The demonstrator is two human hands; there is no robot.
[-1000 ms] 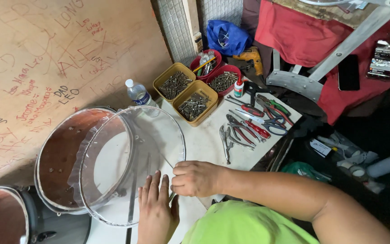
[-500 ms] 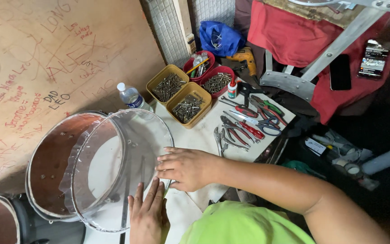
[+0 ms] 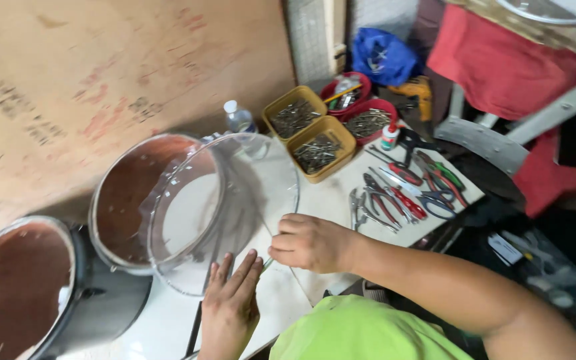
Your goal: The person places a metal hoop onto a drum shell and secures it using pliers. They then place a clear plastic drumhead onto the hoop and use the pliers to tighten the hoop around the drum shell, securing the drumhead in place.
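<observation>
While only the head view shows this moment, it takes in the whole white counter (image 3: 328, 193) from above. A clear drum head (image 3: 225, 210), a transparent round film in a hoop, lies near the middle of the counter, its far edge tilted up against a brown drum shell (image 3: 125, 200) just behind it. The right hand (image 3: 308, 241) sits at the near right rim of the drum head, fingers (image 3: 288, 243) curled into a loose fist that appears to pinch the hoop's edge; what exactly is held between them I cannot tell. The left hand (image 3: 229, 303) lies flat at the near rim, fingers straight and together, gripping nothing, apparently pressing the film down so it stays put while the other hand works the edge. A second brown shell (image 3: 18, 287) stands left of the drum head. Beyond the drum head stands a plastic water bottle (image 3: 240, 120), and to its far right yellow trays (image 3: 311, 133) and red bowls (image 3: 361, 107) hold small metal hardware, sorted within reach. Right of the drum head, pliers and cutters (image 3: 398, 197) lie spread side by side, handles toward the person.
</observation>
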